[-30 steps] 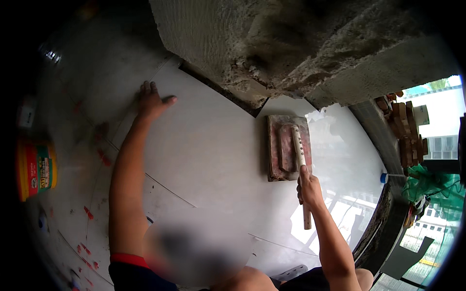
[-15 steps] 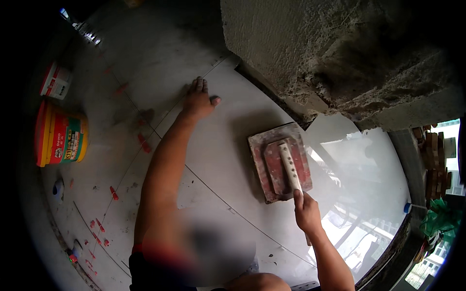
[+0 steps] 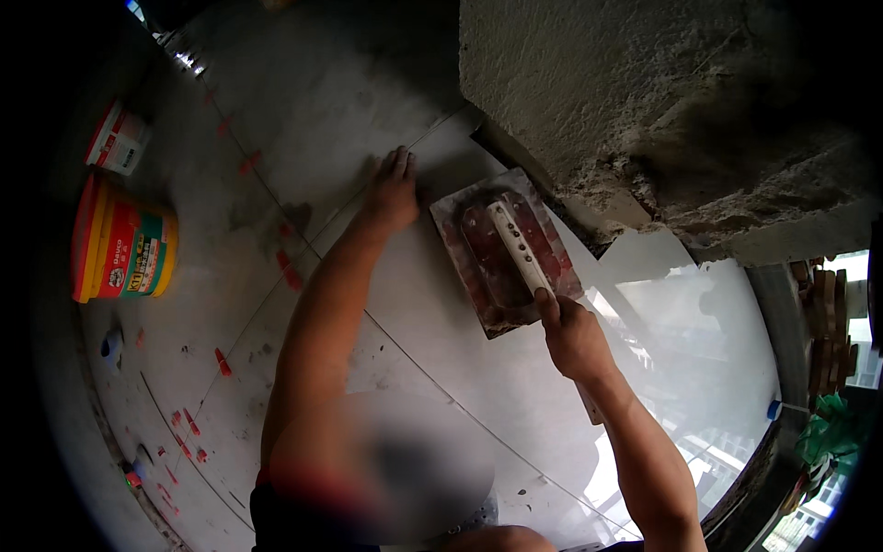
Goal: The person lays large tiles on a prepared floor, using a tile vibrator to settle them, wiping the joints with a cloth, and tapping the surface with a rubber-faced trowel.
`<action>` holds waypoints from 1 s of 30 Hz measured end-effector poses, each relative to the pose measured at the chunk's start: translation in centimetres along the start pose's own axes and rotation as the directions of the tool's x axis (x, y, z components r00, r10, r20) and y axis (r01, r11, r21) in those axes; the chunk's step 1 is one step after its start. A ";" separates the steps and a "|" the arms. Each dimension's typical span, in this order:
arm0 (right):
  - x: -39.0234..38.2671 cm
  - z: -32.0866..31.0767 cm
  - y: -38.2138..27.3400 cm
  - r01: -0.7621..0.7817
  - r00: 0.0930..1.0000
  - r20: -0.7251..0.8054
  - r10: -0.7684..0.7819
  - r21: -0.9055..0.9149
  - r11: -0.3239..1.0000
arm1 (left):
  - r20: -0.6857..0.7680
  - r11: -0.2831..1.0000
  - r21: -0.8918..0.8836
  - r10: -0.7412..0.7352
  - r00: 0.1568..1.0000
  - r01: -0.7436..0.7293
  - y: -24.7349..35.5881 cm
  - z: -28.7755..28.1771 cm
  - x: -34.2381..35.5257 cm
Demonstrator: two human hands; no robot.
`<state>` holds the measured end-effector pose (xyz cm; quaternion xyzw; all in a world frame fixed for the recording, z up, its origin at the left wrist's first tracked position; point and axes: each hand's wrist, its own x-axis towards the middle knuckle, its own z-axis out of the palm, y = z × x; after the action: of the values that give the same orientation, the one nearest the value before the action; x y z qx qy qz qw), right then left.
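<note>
My right hand [image 3: 578, 340] is closed round the pale handle of a tile beater [image 3: 478, 276], a worn, reddish rectangular board with a row of dark holes along its handle. The board hangs over or rests on a large glossy pale floor tile [image 3: 441, 331]; I cannot tell whether it touches. Farther left, my left hand [image 3: 392, 195] lies flat on the tiles by a joint, fingers stretched forward and holding nothing. The beater's far left corner is close to that hand. A blurred patch hides the lower middle.
Rough concrete [image 3: 570, 101] overhangs the far right. A yellow-and-red bucket [image 3: 129, 241] and a smaller white-and-red tub [image 3: 120, 140] stand at left. Several red tile wedges [image 3: 223, 362] sit along the joints. Stacked brown pieces [image 3: 828, 317] and green plastic [image 3: 825, 431] are at the right edge.
My right hand has carried the tile beater forward and left, closer to my left hand, and the board is turned more to the left. The whole view has shifted slightly. My left hand stays flat.
</note>
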<state>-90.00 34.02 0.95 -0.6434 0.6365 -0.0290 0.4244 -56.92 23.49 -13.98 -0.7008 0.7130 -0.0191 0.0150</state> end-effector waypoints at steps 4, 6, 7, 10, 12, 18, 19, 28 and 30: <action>0.1 2.1 2.6 0.073 0.983 -0.164 -0.078 -0.041 0.997 | 0.051 0.999 -0.035 0.026 0.998 -0.024 0.9 -1.1 1.0; 1.7 1.8 3.1 0.054 0.992 -0.112 -0.062 -0.068 0.996 | 0.027 0.998 -0.052 0.041 0.999 -0.040 1.0 -1.3 1.3; 2.2 1.9 1.4 0.052 0.996 -0.063 -0.056 -0.070 0.996 | -0.016 0.998 -0.042 0.050 0.999 -0.050 -0.1 -0.5 0.4; -0.1 1.5 0.4 -0.043 0.999 0.019 0.043 0.039 0.998 | -0.025 0.997 -0.050 0.059 0.998 -0.060 -2.4 0.2 -1.3; -1.4 2.7 1.8 0.013 0.997 -0.070 -0.010 0.037 0.999 | 0.015 0.998 -0.016 0.060 0.998 -0.059 -2.3 0.0 -0.5; 0.4 4.4 3.4 0.054 0.995 -0.076 -0.061 -0.081 0.995 | 0.202 0.986 0.012 0.159 0.967 -0.164 -0.5 -2.4 -2.5; 0.2 4.5 3.5 0.063 0.995 -0.073 -0.069 -0.082 0.995 | 0.252 0.978 0.032 0.190 0.949 -0.205 -0.5 -2.8 -3.8; -6.4 1.2 5.9 -0.075 0.995 0.073 0.065 0.142 0.987 | 0.302 0.957 -0.207 0.261 0.917 -0.204 -0.1 -4.3 -18.6; -9.3 1.3 8.3 0.016 1.000 -0.023 -0.012 0.161 0.987 | 0.265 0.955 -0.247 0.232 0.936 -0.166 1.7 -3.9 -19.3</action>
<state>-97.64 43.95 -0.02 -0.6110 0.6321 -0.0906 0.4680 -58.52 42.82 -10.29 -0.6170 0.7682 0.1650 0.0438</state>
